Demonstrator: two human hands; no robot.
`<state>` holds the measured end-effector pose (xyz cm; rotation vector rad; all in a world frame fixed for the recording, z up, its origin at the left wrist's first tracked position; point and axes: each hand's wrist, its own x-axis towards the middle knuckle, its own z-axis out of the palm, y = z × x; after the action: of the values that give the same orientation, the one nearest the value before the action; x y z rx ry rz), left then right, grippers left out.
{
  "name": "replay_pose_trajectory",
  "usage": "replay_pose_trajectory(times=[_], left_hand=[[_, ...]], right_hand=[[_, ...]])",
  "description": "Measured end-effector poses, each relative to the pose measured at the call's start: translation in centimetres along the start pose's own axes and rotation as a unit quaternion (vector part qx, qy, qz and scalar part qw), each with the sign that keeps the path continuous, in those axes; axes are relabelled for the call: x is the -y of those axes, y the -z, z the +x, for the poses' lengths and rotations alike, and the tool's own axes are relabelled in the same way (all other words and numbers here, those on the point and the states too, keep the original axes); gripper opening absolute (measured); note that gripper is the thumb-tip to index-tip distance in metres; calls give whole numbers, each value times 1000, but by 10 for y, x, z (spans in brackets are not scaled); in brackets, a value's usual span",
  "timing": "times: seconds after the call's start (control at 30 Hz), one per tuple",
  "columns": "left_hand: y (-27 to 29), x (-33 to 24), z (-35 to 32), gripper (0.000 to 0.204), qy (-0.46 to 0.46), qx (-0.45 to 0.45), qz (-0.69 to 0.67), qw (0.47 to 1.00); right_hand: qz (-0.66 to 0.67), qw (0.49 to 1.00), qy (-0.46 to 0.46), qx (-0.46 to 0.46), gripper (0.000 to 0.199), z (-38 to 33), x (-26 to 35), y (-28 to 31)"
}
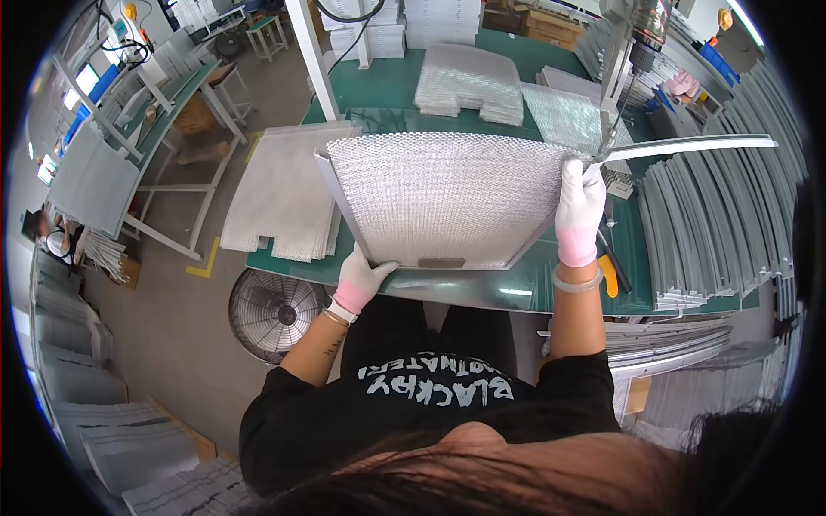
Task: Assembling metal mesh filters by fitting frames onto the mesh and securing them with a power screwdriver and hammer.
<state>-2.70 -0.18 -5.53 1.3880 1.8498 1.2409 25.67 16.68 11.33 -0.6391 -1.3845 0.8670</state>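
A silvery metal mesh filter panel (456,193) is tilted up over the green table in front of me. Grey metal frame strip runs along its left, bottom and right edges, while its top mesh edge shows bare. From the upper right corner, a loose length of frame strip (688,148) sticks out to the right. My left hand (365,273), in a white and pink glove, is closed on the lower left corner, thumb along the bottom edge. At the upper right corner my right hand (582,206), gloved alike, grips the panel where the loose strip begins.
Flat mesh sheets (280,189) lie left on the green table (533,297), with another mesh stack (469,82) behind. Right of my hand are an orange-handled tool (609,273), a hanging power driver (645,39) and many stacked frame strips (705,215). A floor fan (275,316) stands lower left.
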Motion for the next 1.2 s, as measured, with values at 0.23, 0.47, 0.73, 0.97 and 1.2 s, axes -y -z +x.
replay_pose_trajectory(times=[0.23,0.47,0.73,0.97,1.2], left_hand=[[12,13,4,61,-54,27,84,995],[6,7,-1,63,-51,-15,68,996],[43,-49,14,53,-118,86,-147,978],[72,-136,38,25,-180,-105,-190,959],[64,-128,17,6,-381,-94,-218,894]], right_hand=[[-5,1000,-14,-24,17,-4,5,-4],[-10,1000,-7,-20,22,-5,-3,2],[6,1000,-10,-24,24,-6,9,-4],[9,999,-14,-35,20,-19,14,4],[69,989,109,70,31,-48,25,18]])
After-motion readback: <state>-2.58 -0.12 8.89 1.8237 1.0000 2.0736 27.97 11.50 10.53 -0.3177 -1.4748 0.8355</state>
